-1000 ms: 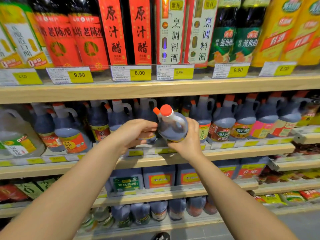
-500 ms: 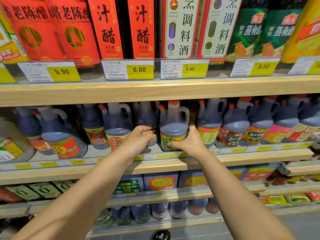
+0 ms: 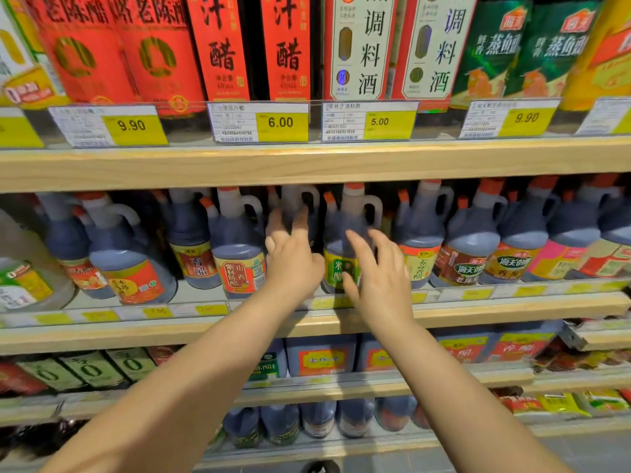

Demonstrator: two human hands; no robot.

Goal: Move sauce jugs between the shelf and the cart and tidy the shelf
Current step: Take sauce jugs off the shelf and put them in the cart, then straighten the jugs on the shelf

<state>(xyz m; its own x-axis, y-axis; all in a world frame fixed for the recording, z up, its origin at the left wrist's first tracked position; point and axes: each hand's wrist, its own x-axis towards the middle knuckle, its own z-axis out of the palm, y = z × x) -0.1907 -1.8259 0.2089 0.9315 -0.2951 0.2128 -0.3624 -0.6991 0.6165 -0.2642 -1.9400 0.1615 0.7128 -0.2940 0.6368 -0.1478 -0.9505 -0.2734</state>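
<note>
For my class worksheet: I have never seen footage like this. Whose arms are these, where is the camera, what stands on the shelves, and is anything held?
No machine here: these are a person's two bare arms, filmed by one wide-angle camera worn on the head, looking forward and down. The middle shelf carries dark sauce jugs with orange caps. The left hand reaches with straight fingers to a jug in the back row; the right hand spreads its fingers over the green-labelled jug. Neither hand grips anything. Above stand tall bottles behind price tags.
</note>
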